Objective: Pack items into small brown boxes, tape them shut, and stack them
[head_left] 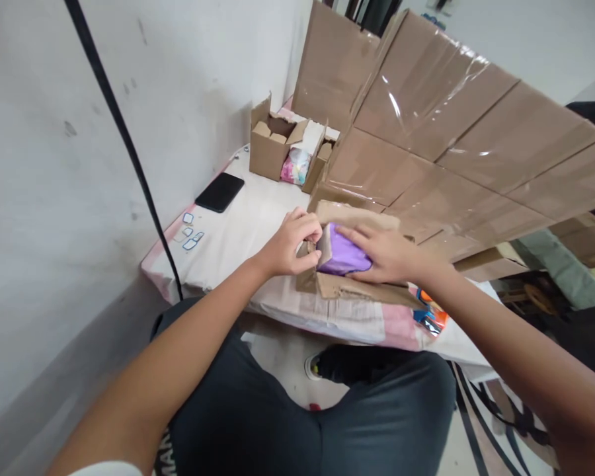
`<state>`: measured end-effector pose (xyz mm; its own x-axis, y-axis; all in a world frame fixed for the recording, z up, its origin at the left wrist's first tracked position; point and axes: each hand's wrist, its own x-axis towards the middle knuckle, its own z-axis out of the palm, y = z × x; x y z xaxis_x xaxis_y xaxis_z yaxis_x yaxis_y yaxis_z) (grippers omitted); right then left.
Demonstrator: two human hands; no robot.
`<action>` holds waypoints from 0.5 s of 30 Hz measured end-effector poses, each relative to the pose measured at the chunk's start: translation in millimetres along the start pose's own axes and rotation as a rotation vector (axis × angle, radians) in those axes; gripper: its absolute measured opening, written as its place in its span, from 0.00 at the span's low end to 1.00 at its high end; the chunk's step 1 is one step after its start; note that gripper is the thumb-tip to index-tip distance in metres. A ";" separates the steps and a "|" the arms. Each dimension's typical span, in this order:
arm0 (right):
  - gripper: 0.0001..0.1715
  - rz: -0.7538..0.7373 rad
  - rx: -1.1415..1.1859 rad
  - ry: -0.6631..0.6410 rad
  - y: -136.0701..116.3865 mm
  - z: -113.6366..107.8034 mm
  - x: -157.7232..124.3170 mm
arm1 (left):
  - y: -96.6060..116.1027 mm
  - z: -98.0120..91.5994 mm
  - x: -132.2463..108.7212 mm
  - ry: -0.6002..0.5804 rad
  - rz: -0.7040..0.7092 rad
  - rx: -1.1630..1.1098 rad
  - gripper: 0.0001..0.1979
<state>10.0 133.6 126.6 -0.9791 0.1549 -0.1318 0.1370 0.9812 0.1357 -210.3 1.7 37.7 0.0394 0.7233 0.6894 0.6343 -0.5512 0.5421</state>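
Observation:
An open cardboard box (342, 288) lies on the cloth-covered table, its torn flaps spread outward. In it sits a purple package (344, 254) with a pale end face turned toward the left. My right hand (379, 250) grips the package from the right, fingers over the top and thumb along the near side. At the box's left end, my left hand (297, 243) is closed in a pinch at a small cardboard flap (305, 250). The fingers partly hide what lies between them.
Stacked cartons (441, 132) under clear tape rise behind the box. A black phone (220, 192) lies left on the table (258, 211). Farther back stand a small open carton (270, 149) and a colourful packet (296, 165). An orange-and-blue item (432, 316) lies right; a black cable (123, 139) hangs left.

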 end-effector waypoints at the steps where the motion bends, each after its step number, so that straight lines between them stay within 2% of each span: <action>1: 0.54 -0.006 -0.028 -0.074 -1.0 5.6 4.3 | 1.3 1.0 -0.8 0.003 -0.017 -0.017 0.08; 4: 0.49 -0.018 -0.139 -0.206 -5.6 21.6 15.6 | 2.5 3.2 -1.7 0.014 -0.062 -0.064 0.08; 8: 0.33 -0.045 -0.263 -0.298 -14.1 30.1 27.4 | -0.8 5.0 0.1 0.009 -0.070 -0.083 0.09; 10: 0.29 -0.047 -0.291 -0.317 -17.6 29.9 29.8 | -1.4 5.4 1.4 0.006 -0.062 -0.085 0.09; 15: 0.26 -0.042 -0.357 -0.300 -23.8 34.4 25.3 | 2.4 4.8 2.1 0.009 -0.076 -0.096 0.10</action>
<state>-12.8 118.1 86.3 -0.8889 0.1938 -0.4152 -0.0137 0.8945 0.4468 -205.0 3.9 38.2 -0.0129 0.7609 0.6488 0.5582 -0.5328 0.6360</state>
